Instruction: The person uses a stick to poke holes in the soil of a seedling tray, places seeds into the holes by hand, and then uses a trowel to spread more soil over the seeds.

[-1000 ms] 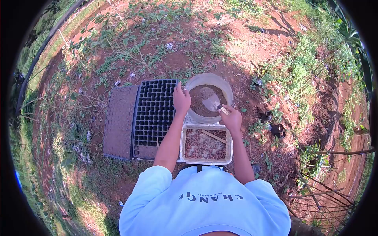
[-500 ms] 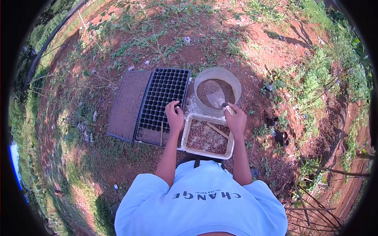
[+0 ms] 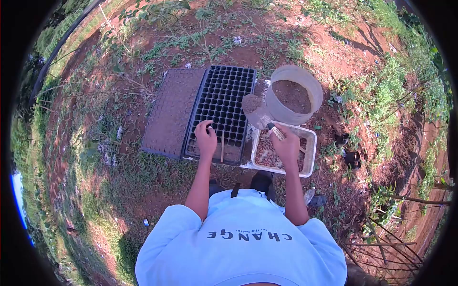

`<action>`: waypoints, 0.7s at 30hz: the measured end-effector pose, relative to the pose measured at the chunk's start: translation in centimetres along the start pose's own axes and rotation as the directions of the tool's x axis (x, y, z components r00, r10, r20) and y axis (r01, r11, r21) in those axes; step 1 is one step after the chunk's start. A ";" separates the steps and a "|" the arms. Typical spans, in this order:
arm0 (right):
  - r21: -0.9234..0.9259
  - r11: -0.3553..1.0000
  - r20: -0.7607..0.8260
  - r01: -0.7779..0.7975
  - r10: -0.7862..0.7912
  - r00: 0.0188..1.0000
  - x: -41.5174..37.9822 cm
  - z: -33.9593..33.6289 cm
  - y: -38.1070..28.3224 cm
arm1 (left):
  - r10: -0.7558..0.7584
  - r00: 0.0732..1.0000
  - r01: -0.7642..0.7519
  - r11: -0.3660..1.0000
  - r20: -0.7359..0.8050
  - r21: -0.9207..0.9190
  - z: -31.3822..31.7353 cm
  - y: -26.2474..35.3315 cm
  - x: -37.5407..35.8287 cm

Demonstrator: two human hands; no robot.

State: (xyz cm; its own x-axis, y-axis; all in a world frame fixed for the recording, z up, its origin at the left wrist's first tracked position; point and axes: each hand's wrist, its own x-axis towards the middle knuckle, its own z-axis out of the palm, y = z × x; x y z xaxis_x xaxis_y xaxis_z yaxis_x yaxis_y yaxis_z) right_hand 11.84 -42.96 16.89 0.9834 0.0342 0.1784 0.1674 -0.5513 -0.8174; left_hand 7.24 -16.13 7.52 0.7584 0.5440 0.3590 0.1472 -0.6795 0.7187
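My right hand (image 3: 286, 145) grips the handle of a trowel (image 3: 258, 118), whose pale blade carries dark soil (image 3: 252, 103) at its tip. The blade sits between the black seedling tray (image 3: 224, 95) and a round translucent tub (image 3: 310, 102) that holds more soil. My left hand (image 3: 206, 139) is over the seedling tray's lower left cells, with thumb and fingers curved and apart and nothing visible in them. Most of the tray's cells look hollow, while its lowest rows are covered with soil. A thin wooden stick (image 3: 222, 147) lies on that end.
Left of the seedling tray lies a second tray (image 3: 171, 107) covered with soil. Below the tub, a white rectangular container (image 3: 309, 155) holds many reddish-brown pieces and a flat wooden strip, partly hidden by my right hand. Weeds and red earth surround the setup.
The trowel has come out of the tub with soil on it and moved left toward the seedling tray. My view has shifted, so the trays and tub appear farther right.
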 end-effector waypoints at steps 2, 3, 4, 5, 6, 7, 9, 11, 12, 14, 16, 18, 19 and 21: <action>-0.038 0.998 0.018 -0.043 0.044 0.999 -2.1 3.1 -0.7 | 0.034 0.999 -0.034 0.999 0.024 0.018 -2.3 -3.2 0.2; -0.084 0.993 0.044 -0.079 0.083 0.996 -3.4 4.6 -1.2 | 0.057 0.997 -0.058 0.998 0.044 0.030 -3.5 -5.0 0.2; -0.053 0.992 0.037 -0.117 0.119 0.992 -4.8 6.2 -1.7 | 0.059 0.997 -0.061 0.998 0.058 0.029 -4.7 -6.7 0.3; -0.055 0.990 0.038 -0.129 0.131 0.991 -6.2 7.9 -1.9 | 0.056 0.996 -0.059 0.998 0.070 0.031 -5.9 -8.3 0.3; -0.042 0.991 0.031 -0.130 0.132 0.991 -7.6 9.5 -2.1 | 0.084 0.991 -0.089 0.995 0.102 0.045 -7.0 -9.9 0.2; -0.029 0.991 0.023 -0.129 0.129 0.991 -8.9 10.8 -2.3 | 0.113 0.985 -0.121 0.991 0.131 0.055 -8.1 -11.3 0.0; -0.012 0.978 0.038 -0.208 0.209 0.977 -11.4 12.8 -3.5 | 0.110 0.976 -0.124 0.990 0.188 0.065 -9.6 -13.8 -1.0; -0.137 0.977 0.038 -0.165 0.171 0.984 -13.5 14.7 -3.8 | 0.112 0.951 -0.144 0.985 0.288 0.092 -10.6 -15.5 -1.9; -0.152 0.973 0.043 -0.172 0.180 0.983 -14.4 15.5 -4.0 | 0.113 0.949 -0.143 0.986 0.294 0.083 -11.1 -16.0 -2.3; -0.167 0.972 0.014 -0.164 0.168 0.986 -16.2 16.9 -4.6 | 0.142 0.894 -0.205 0.973 0.424 0.106 -11.6 -16.7 -3.2; -0.180 0.971 -0.013 -0.154 0.155 0.988 -17.6 17.9 -5.2 | 0.157 0.871 -0.237 0.964 0.465 0.119 -11.9 -17.1 -3.7; -0.209 0.959 0.023 -0.189 0.198 0.980 -18.4 18.7 -5.9 | 0.169 0.831 -0.281 0.950 0.530 0.137 -11.8 -17.5 -3.9; -0.212 0.958 0.019 -0.191 0.200 0.980 -18.8 19.2 -6.2 | 0.173 0.829 -0.283 0.950 0.532 0.132 -11.7 -17.7 -4.1; -0.148 0.988 -0.037 -0.042 0.037 0.999 -19.4 20.5 -6.9 | 0.215 0.798 -0.356 0.922 0.563 0.151 -11.5 -17.6 -4.0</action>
State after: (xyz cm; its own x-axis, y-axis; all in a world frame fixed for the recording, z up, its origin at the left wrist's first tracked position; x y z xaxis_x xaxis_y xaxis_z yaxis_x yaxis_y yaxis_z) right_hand -6.91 -22.71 7.79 0.9857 -0.0169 0.1679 0.1136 -0.6697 -0.7339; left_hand -5.68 -0.68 0.22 0.9943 0.0102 0.1059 -0.0381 -0.8948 0.4448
